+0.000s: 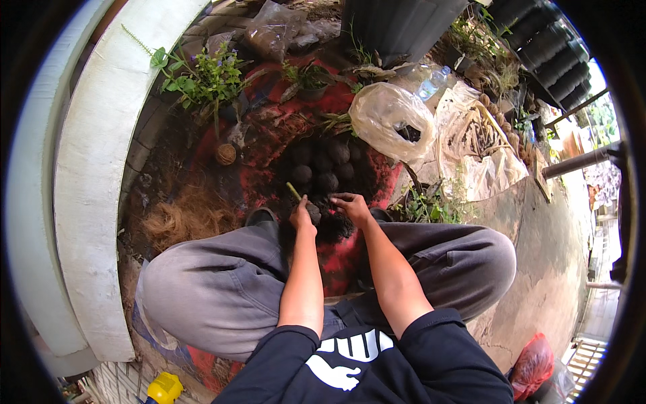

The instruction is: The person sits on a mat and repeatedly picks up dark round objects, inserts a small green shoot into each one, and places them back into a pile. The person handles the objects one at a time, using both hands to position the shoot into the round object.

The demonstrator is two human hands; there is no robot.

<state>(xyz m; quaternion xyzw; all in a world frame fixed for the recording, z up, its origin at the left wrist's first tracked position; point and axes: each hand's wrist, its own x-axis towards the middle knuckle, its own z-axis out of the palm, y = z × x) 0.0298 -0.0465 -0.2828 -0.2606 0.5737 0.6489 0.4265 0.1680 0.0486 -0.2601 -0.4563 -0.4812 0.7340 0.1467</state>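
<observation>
My left hand (302, 216) is closed around a dark clump of soil (314, 214), from which a short green stem (292, 191) sticks up to the left. Close by on the right, my right hand (350, 207) has its fingers apart above loose dark soil (339, 227); whether a pinch of soil lies between its fingertips cannot be told. Just beyond both hands, several round dark soil balls (327, 182) sit together on a soil-covered red sheet (333, 262).
Brown fibre (186, 219) and a small fibre ball (225, 154) lie at left. A flowering plant (214, 76), a clear plastic bag (391, 118), a water bottle (433, 83) and a large black container (398, 30) stand or lie beyond. A yellow object (165, 388) is at lower left.
</observation>
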